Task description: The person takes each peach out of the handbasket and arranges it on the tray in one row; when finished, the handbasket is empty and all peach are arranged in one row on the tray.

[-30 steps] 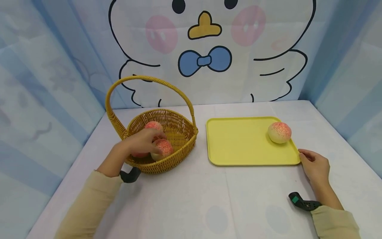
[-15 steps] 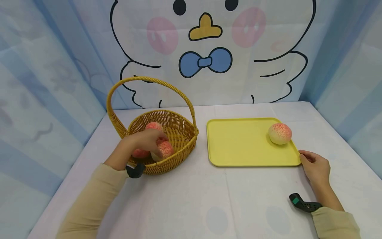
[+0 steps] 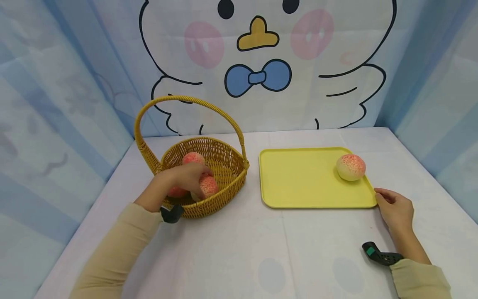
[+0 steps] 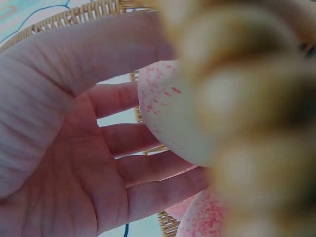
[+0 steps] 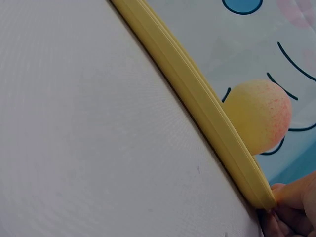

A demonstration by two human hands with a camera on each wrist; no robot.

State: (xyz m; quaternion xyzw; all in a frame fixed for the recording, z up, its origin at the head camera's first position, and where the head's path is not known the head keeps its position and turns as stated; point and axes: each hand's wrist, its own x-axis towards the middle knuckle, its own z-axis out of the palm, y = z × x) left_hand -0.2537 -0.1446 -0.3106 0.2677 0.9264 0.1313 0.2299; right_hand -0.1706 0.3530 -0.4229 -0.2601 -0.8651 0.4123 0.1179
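Inside the wicker basket (image 3: 242,176), my left hand (image 3: 186,176) holds a pink-speckled peach (image 3: 210,187), with the thumb on one side and the fingers on the other. The left wrist view shows this peach (image 4: 170,113) between thumb and fingers, partly hidden by the blurred basket rim. Two more peaches lie in the basket, one behind the hand (image 3: 193,158) and one under the wrist (image 3: 176,192). My right hand (image 3: 397,209) pinches the near right corner of the yellow tray (image 3: 295,178). On the tray's right side sits a single peach (image 3: 351,167).
The basket's tall arched handle (image 3: 194,99) rises over the left hand. Basket and tray stand apart on a white cloth (image 3: 231,249). A printed curtain (image 3: 257,112) closes off the back, with blue curtains at both sides.
My left hand has shifted slightly right and deeper over the front peach, its fingers closing round it. The right hand and the tray have stayed in place.
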